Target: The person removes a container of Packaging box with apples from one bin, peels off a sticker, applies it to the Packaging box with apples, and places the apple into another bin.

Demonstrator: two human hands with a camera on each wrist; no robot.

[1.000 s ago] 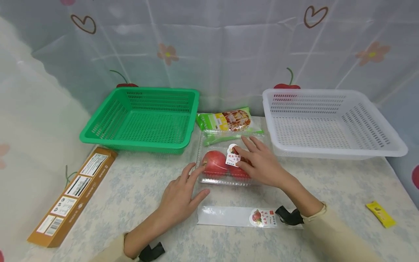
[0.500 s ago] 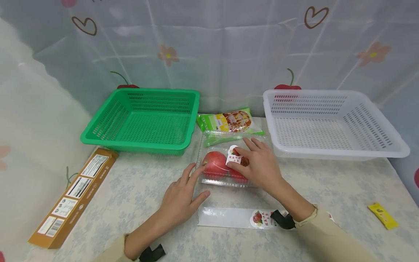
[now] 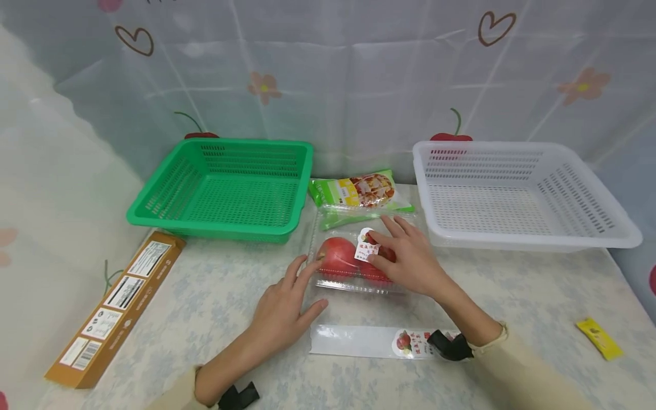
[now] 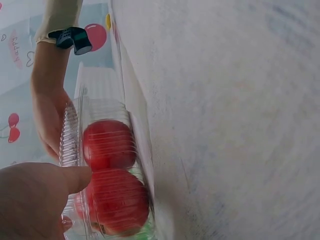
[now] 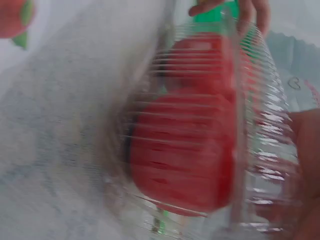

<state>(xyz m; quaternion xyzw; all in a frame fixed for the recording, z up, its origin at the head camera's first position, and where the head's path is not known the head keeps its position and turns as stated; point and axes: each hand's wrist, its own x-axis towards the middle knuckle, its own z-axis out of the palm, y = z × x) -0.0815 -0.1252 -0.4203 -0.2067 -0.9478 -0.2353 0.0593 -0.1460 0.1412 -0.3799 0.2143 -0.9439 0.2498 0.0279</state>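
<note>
A clear plastic clamshell box (image 3: 359, 287) holding red apples (image 3: 335, 256) lies in the middle of the table. On its lid is a white label (image 3: 365, 249) with a fruit picture. My right hand (image 3: 412, 259) lies over the lid's right side, its index finger and thumb spread on the label and partly covering it. With spread fingers, my left hand (image 3: 281, 310) touches the box's left edge. Its thumb (image 4: 77, 178) lies near the box's rim in the left wrist view. The right wrist view is blurred and shows the box (image 5: 245, 150) side-on.
A green basket (image 3: 294, 219) stands back left, a white basket (image 3: 430, 222) back right. Behind the box lies a green food packet (image 3: 353, 191). A label strip (image 3: 353, 340) lies in front, a brown carton (image 3: 115, 310) at left, a yellow packet (image 3: 598, 337) at right.
My right thumb slid left across the lower part of the label, then back right, uncovering more of it. The left hand and the box have stayed in place.
</note>
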